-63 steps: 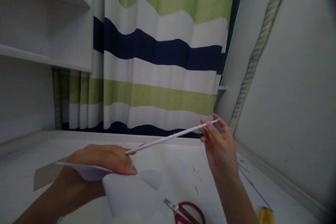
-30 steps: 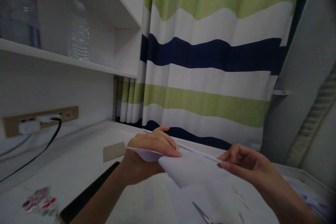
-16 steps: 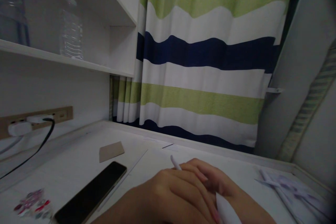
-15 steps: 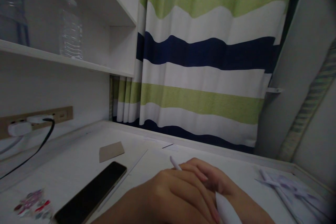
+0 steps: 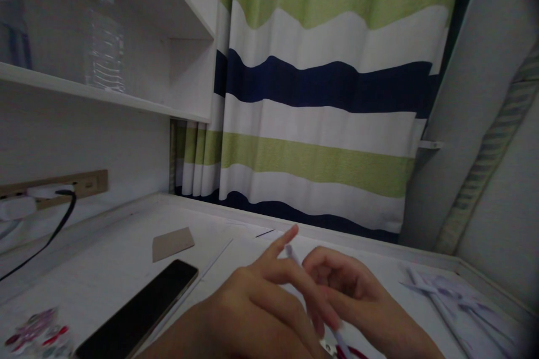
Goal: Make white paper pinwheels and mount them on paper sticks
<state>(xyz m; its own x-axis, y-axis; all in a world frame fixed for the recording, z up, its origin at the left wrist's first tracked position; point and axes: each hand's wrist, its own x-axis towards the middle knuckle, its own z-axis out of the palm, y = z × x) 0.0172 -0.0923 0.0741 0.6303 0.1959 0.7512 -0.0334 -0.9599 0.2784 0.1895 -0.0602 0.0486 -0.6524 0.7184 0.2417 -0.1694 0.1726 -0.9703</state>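
A thin, pale rolled paper stick (image 5: pixel 294 256) slants between my two hands, its upper tip showing past the fingers and its lower end near the bottom edge. My left hand (image 5: pixel 261 308) lies across it, one finger raised and the others bent over the stick. From the right, my right hand (image 5: pixel 357 297) meets it with curled fingers, its thumb against the left hand's fingers; the exact contact is partly hidden. Under the hands, scissors with red handles (image 5: pixel 352 352) show in part.
A black phone (image 5: pixel 138 308), a grey-brown card (image 5: pixel 173 244) and small packets with red and pink pieces (image 5: pixel 37 334) lie left on the white desk (image 5: pixel 122 247). Papers and strips (image 5: pixel 458 303) lie right. A shelf holding a clear bottle (image 5: pixel 105 45) overhangs the left; a striped curtain (image 5: pixel 315 134) hangs behind.
My hands were folded together over the roll; now they have moved apart and a left finger is lifted. The roll's wide white lower end no longer shows, and the scissors have come into view.
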